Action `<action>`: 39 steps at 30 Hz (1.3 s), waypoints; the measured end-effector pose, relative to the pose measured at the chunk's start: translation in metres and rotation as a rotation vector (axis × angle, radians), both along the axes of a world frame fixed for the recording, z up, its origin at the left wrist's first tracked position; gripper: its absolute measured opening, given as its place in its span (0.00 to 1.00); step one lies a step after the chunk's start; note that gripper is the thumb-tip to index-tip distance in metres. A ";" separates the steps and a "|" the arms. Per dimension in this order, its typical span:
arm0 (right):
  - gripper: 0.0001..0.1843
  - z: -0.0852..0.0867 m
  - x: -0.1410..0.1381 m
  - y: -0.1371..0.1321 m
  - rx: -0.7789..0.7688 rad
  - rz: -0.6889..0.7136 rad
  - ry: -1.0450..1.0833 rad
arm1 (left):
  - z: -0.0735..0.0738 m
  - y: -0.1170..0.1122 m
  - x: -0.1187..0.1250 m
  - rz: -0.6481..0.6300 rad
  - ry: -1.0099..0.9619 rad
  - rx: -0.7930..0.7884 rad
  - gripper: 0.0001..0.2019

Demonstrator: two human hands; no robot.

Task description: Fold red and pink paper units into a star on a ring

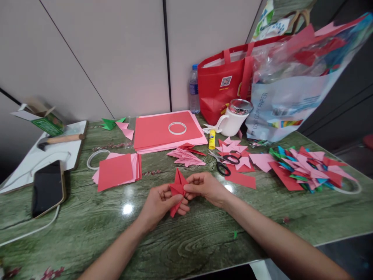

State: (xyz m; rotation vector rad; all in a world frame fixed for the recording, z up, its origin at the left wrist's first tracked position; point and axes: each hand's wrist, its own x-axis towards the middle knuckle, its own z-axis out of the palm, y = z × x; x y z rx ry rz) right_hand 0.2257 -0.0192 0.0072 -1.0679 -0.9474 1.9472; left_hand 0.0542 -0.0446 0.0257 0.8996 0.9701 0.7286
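A folded piece of red paper (178, 186), pointed at top and bottom, is held between my two hands just above the table. My left hand (160, 202) grips it from the left, thumb across its lower front and fingers behind. My right hand (205, 188) pinches its right edge between thumb and fingers. Beyond my hands lies a pile of folded pink and red paper pieces (186, 155). A stack of red and pink paper squares (115, 172) sits to the left. Black-handled scissors (223, 163) rest to the right, near a yellow glue stick (211, 140).
Large red and pink sheets (154, 130) carry a tape roll (177, 128). Behind stand a white mug (234, 120), a water bottle (194, 91), a red bag (218, 89) and a copy-paper bag (276, 105). Colourful folded papers (309, 167) lie right; a phone (48, 188) lies left.
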 end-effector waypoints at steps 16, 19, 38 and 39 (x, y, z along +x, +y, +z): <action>0.18 0.004 -0.005 -0.007 0.171 0.055 -0.118 | -0.001 -0.001 0.001 0.022 0.156 0.038 0.15; 0.17 0.005 -0.004 -0.006 0.236 0.128 -0.134 | 0.000 -0.001 0.001 0.007 0.180 0.061 0.14; 0.13 0.004 -0.011 -0.013 0.439 0.019 -0.294 | 0.002 -0.006 0.007 -0.053 0.357 0.201 0.15; 0.14 0.004 -0.012 -0.013 0.436 0.009 -0.290 | 0.002 -0.007 0.007 -0.060 0.377 0.202 0.15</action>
